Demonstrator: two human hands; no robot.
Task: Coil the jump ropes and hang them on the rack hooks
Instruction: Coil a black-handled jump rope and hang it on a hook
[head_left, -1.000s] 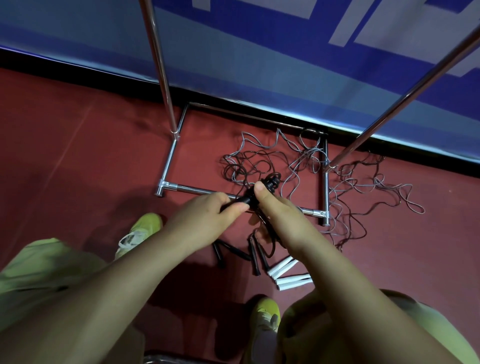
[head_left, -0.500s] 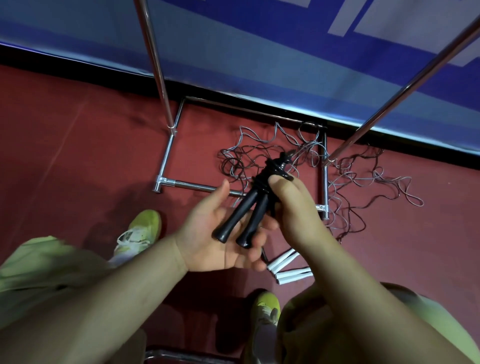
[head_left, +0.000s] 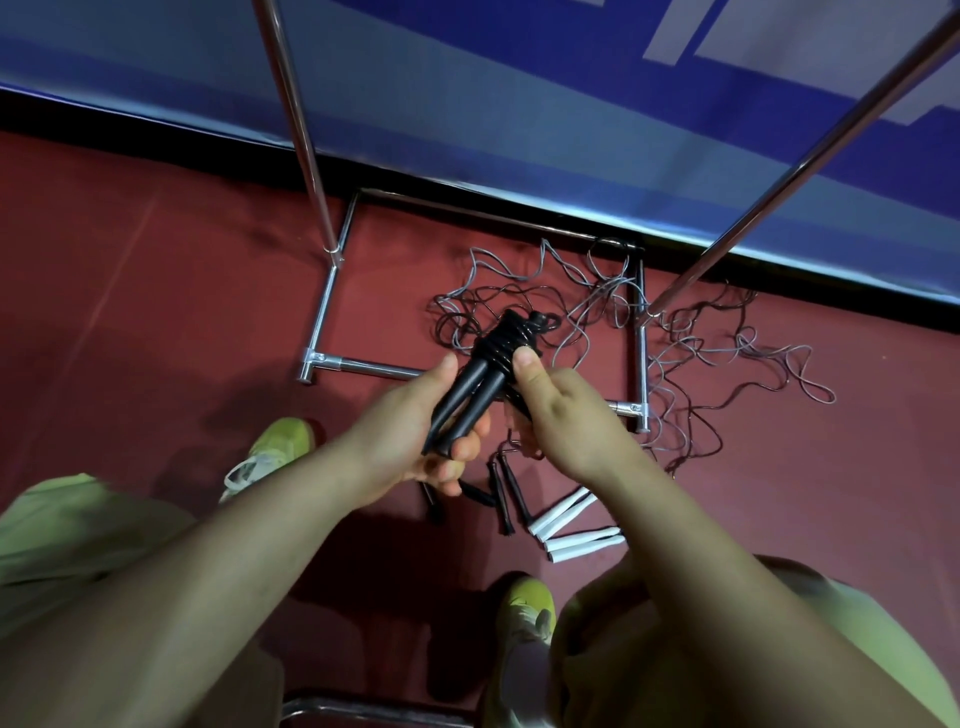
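With the pair of slim black plastic jump-rope handles (head_left: 470, 397) held side by side above the red floor (head_left: 156, 322) in the left hand (head_left: 415, 441), whose grip is closed round them, the right hand (head_left: 563, 415), pinching the thin black cord (head_left: 511, 340), should lay each wrap snug beside the last

Two black jump-rope handles (head_left: 470, 395) held side by side with cord wound round their upper ends, tangled grey and black ropes (head_left: 613, 332) on the floor across the chrome rack base (head_left: 642, 364), spare black handles (head_left: 506, 491) and white handles (head_left: 571, 527) nearer the feet
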